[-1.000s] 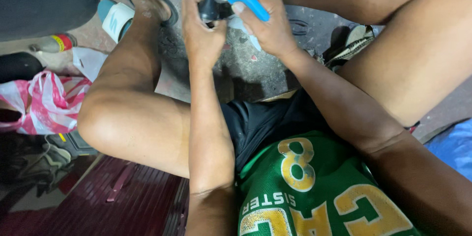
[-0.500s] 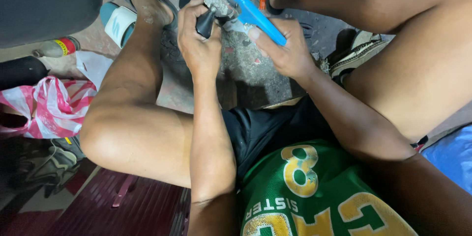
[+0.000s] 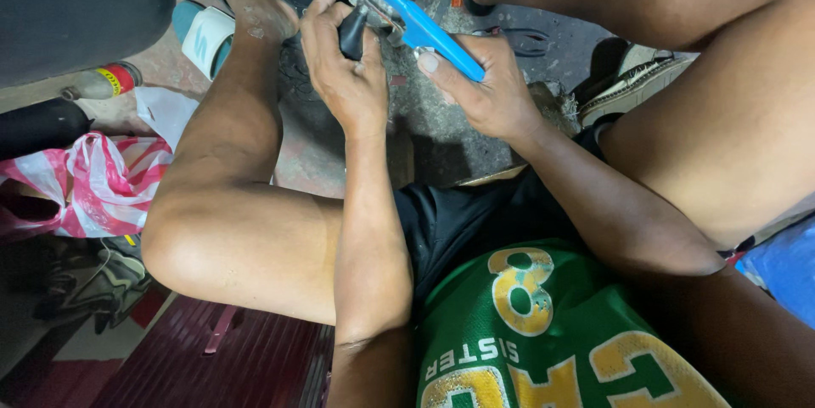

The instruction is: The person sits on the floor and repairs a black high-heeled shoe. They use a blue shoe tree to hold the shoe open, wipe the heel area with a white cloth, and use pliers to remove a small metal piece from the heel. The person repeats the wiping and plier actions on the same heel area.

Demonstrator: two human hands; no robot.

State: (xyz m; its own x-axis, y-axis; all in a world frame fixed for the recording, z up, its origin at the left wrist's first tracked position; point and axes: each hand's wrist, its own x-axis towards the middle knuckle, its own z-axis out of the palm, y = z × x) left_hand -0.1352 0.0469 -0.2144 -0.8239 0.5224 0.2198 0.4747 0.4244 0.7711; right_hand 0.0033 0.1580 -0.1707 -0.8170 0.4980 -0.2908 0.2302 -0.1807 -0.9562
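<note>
Blue part, top cut off

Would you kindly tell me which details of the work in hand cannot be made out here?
- Head view: the blue part runs off the top edge, so its far end is unseen.
- The black handle is mostly wrapped by the left hand; its tip is hidden.
- The right hand covers the blue part's near end.
</note>
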